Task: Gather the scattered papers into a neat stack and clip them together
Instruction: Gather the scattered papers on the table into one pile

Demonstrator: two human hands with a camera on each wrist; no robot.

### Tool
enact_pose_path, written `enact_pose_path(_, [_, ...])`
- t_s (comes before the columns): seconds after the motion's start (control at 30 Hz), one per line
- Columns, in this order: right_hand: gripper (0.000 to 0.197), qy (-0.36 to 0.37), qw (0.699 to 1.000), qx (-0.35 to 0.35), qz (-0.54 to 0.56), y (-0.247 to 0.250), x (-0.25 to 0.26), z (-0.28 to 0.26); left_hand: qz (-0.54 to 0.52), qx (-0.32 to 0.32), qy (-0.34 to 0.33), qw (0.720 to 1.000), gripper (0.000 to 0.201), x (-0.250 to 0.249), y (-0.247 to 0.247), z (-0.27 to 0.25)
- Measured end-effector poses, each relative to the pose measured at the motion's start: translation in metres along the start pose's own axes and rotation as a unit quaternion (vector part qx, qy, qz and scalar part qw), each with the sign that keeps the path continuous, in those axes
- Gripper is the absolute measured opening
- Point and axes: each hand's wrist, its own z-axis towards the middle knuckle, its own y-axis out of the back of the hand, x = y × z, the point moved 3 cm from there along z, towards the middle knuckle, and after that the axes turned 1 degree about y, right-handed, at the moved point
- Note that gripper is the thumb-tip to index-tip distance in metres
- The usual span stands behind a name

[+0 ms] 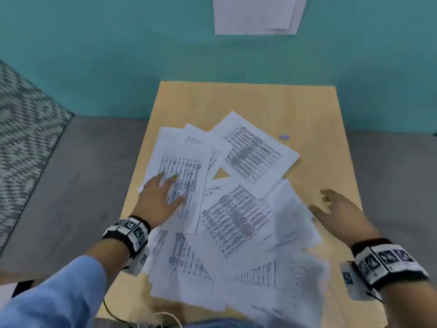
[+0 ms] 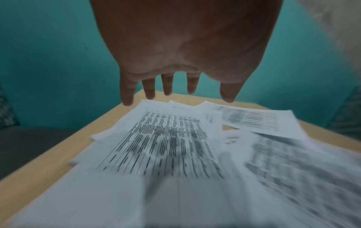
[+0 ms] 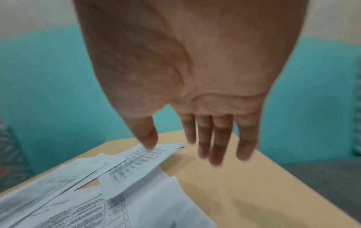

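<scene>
On the wooden table [image 1: 314, 110] the papers [image 1: 236, 214] lie fanned out and overlapping, not yet squared into a stack, so gathering has barely begun. Fingers spread, the left hand [image 1: 158, 194] hovers over a left-side sheet; the right hand [image 1: 340, 207], fingers relaxed and empty, is beside the pile's right edge. A small clip [image 1: 284, 137] waits unused beyond the sheets.

Print on papers [image 1: 236, 223] is smearing, unreadable; right hand [image 1: 335, 209] is blurring; near sheets are running off bottom edge; clip [image 1: 284, 137] too small.
</scene>
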Motion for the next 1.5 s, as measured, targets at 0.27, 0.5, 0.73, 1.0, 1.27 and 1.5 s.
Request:
enact_pose_path(0.27, [0.067, 0.132, 0.99, 0.008, 0.044, -0.067, 0.14, 0.122, 0.0, 0.1, 0.075, 0.992, 0.068, 0.0, -0.03, 0.046])
enact_pose_path(0.5, [0.065, 0.15, 0.973, 0.007, -0.174, -0.111, 0.133, 0.116, -0.03, -0.023, 0.129, 0.991, 0.09, 0.04, -0.021, 0.065])
enact_pose_path(0.73, [0.077, 0.083, 0.985, -0.15, -0.019, -0.081, 0.117, 0.152, 0.02, 0.037, 0.207, 0.978, 0.144, 0.048, -0.028, 0.102])
enact_pose_path(1.0, [0.123, -0.036, 0.997, -0.06, -0.015, -0.076, 0.108, 0.181, -0.021, 0.023, 0.228, 0.973, 0.145, 0.049, -0.022, 0.106])
enact_pose_path(1.27, [0.033, -0.015, 0.985, -0.045, 0.164, -0.054, 0.09, 0.164, -0.025, 0.057, 0.248, 0.967, 0.105, 0.041, -0.016, 0.101])
enact_pose_path(1.5, [0.033, -0.051, 0.934, -0.064, 0.349, -0.021, 0.039, 0.089, -0.136, 0.031, 0.187, 0.972, 0.051, 0.021, 0.009, 0.093])
